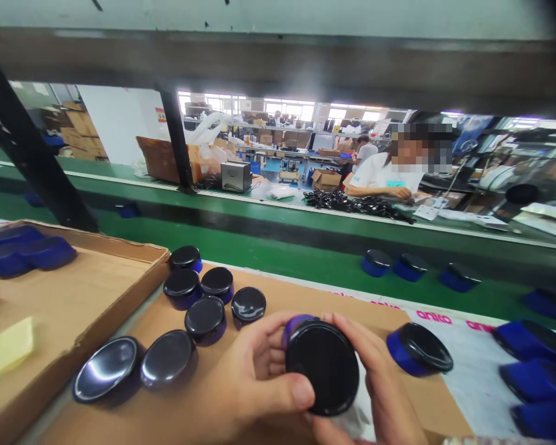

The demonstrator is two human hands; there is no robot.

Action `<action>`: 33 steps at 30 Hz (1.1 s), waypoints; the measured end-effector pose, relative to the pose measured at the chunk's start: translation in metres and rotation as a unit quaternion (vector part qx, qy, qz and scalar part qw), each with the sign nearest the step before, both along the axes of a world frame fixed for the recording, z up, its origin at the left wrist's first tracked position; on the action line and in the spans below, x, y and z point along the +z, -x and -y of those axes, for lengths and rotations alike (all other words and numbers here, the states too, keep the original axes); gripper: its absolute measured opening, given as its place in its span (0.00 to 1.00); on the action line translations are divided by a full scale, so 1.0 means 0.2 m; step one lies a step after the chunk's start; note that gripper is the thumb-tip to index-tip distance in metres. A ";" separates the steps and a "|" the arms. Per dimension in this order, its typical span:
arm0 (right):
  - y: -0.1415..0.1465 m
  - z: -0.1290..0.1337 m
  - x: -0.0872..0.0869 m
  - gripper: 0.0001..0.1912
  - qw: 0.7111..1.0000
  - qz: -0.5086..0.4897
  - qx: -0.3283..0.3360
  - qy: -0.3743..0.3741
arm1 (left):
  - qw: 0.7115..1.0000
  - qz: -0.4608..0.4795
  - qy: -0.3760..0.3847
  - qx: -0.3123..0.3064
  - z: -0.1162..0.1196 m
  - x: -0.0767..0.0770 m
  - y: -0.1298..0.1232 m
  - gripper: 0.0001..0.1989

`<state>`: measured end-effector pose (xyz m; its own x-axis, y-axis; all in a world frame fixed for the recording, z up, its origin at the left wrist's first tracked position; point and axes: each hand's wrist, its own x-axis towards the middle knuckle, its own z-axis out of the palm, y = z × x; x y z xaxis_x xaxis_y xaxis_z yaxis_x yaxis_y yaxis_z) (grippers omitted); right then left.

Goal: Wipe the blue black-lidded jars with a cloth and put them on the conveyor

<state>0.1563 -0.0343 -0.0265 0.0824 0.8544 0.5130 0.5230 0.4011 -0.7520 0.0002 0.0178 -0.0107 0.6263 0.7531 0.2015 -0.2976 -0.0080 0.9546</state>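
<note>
Round case (323, 368), blue-sided and black-topped: held up over the cardboard-covered desk (301, 300) between 2 hands. Tilts black face toward the head view, probably to bring the whole top into sight. Gripped at the edge, likely for a steady hold leaving most of the face uncovered.

In the left hand (254, 380), wraps from the left: fingers curled behind, thumb flat across the front rim. In the right hand (382, 377), closes from the other side, with fingers bent along the upper right edge and thumb low, near the bottom rim. Spread only as wide as the case, with palms turned inward. Near the right palm, shows crumpled white material (359, 413), too hidden to name.

Just left, 7 black-topped cases (205, 316) in a loose cluster, perhaps set within easy reach. To the right, 1 similar case (419, 349) on cardboard. Farther left, more blue pieces (49, 252) inside a shallow carton (120, 247). Beyond, spaced cases (410, 267) along a green surface (278, 244).
</note>
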 end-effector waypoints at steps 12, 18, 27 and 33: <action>-0.05 0.02 0.02 0.28 0.970 -0.161 0.161 0.082 | 0.792 -0.249 -0.428 0.357 0.07 0.04 -0.01 0.28; -0.01 0.02 0.01 0.36 0.980 -0.115 0.086 0.137 | 0.717 -0.251 -0.558 0.335 0.07 -0.02 0.00 0.21; -0.16 -0.01 0.06 0.18 0.981 -0.055 0.142 0.124 | 0.741 -0.215 -0.536 0.343 0.06 -0.01 0.00 0.26; -0.03 0.05 0.00 0.27 0.958 -0.197 0.107 0.179 | 0.763 -0.231 -0.499 0.339 0.06 -0.03 -0.01 0.24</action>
<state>0.1626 -0.0449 -0.0257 0.0122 0.9886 0.1500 0.1052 0.1479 -0.9834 0.0025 0.0060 -0.0172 0.3389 0.5505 0.7629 0.4643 -0.8031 0.3733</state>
